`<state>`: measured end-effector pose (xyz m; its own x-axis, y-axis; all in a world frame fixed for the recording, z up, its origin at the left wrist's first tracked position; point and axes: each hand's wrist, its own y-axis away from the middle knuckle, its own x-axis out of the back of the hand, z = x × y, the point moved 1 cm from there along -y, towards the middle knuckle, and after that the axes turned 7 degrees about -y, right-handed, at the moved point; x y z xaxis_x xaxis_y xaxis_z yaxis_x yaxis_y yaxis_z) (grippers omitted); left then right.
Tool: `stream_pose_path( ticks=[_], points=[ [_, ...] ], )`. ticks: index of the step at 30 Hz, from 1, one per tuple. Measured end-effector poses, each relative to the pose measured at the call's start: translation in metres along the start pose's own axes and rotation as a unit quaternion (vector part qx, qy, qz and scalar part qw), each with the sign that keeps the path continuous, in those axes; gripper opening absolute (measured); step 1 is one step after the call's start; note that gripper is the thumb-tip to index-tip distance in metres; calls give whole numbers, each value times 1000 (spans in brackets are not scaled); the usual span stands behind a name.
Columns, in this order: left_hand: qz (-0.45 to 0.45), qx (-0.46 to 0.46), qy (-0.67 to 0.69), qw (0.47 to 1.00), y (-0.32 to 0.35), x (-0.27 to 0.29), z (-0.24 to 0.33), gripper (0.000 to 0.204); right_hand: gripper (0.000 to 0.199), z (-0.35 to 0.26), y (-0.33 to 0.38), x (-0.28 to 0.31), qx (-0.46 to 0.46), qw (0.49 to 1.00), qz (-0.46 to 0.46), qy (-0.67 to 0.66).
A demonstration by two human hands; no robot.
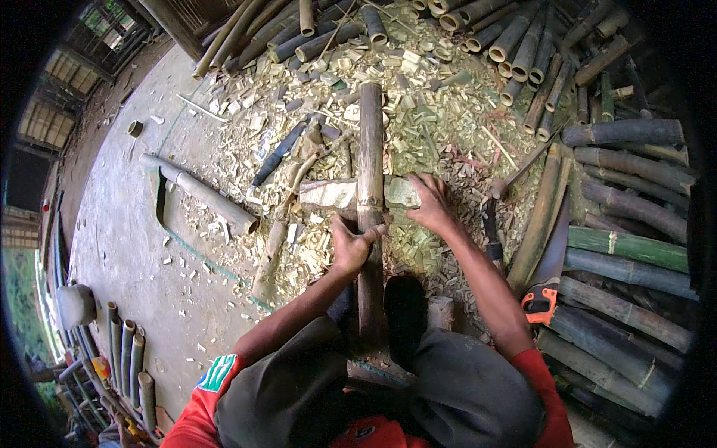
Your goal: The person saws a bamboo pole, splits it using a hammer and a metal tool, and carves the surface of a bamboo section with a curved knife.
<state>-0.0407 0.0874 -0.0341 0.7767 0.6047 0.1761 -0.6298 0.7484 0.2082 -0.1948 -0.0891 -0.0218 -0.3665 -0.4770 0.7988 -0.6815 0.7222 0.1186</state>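
Observation:
A length of bamboo (370, 142) runs straight away from me between my knees. My left hand (352, 245) is closed around its near part, with the thumb across the top. Crosswise under the bamboo lies a pale, rough-hewn wooden block (328, 196), showing on both sides of it. My right hand (433, 201) grips the block's right end, the fingers partly hidden over its far side. Left of the block rests a forked branch (287, 205), and beyond it a tool with a dark wrapped handle (278, 153).
Wood chips (418, 134) cover the floor around the block. A bamboo pole (209, 196) lies to the left. At my right are a handsaw with an orange handle (539, 305), a dark-handled blade (489, 224) and stacked bamboo (627, 302). More bamboo (515, 45) is piled at the back.

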Motion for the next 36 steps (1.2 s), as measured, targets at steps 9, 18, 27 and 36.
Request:
stream_pose_path(
  ticks=[9,18,27,36],
  points=[
    [-199,92,84,972,-28,10,-80,84,74,-20,149,125,-62,986,149,-30],
    [-9,-89,-245,965,-83,161,-17,63,39,-13,486,136,-432,876,213,38],
    [44,43,-154,986,-101,389,134,28,50,13,541,-52,-319,901,266,128],
    [-298,-270,-310,861,67,147,353,58,44,-61,430,118,-232,911,331,85]
  ],
)
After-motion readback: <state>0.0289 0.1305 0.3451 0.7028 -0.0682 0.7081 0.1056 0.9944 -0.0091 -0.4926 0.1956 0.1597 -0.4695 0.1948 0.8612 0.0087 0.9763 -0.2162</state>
